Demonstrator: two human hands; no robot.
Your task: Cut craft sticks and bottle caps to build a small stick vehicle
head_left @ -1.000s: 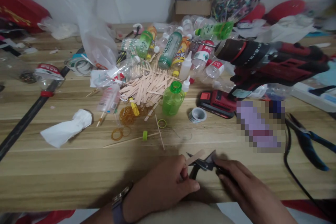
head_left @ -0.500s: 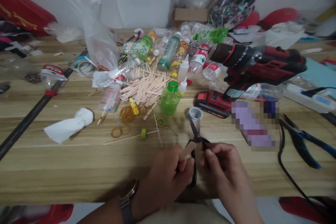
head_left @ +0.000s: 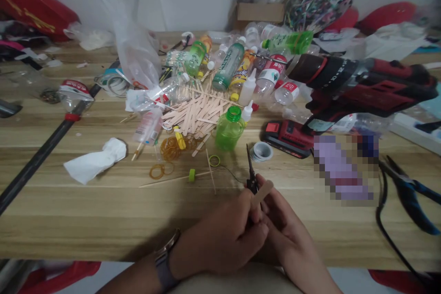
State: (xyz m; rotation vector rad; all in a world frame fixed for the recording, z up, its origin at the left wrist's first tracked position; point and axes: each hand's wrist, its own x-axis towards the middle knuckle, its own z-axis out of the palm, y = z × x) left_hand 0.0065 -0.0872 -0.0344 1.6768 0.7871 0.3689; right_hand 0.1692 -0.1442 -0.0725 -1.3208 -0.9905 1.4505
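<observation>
My left hand (head_left: 230,229), wearing a wristwatch, is closed on a pale craft stick (head_left: 263,193) whose rounded end sticks out up and to the right. My right hand (head_left: 287,234) is closed right beside it, around dark-handled scissors (head_left: 252,179). Their blades point away from me and lie together. The handles are mostly hidden by my hands, so I cannot tell whether my left fingers touch them too. Just beyond the blade tips stands a small grey-white cup-like piece (head_left: 262,151). A green cut bottle (head_left: 230,129) is a little farther off to the left.
A heap of craft sticks (head_left: 198,112) lies mid-table, with plastic bottles (head_left: 227,66) behind. The red cordless drill (head_left: 358,82) stands at right, near blue-handled pliers (head_left: 409,197). Rubber bands (head_left: 170,148), a crumpled tissue (head_left: 98,158) and a black tube (head_left: 44,151) are on the left.
The scissors' blades have gone from spread to together. My hands have come closer to each other, the left moving right with the craft stick. The whole view has shifted slightly.
</observation>
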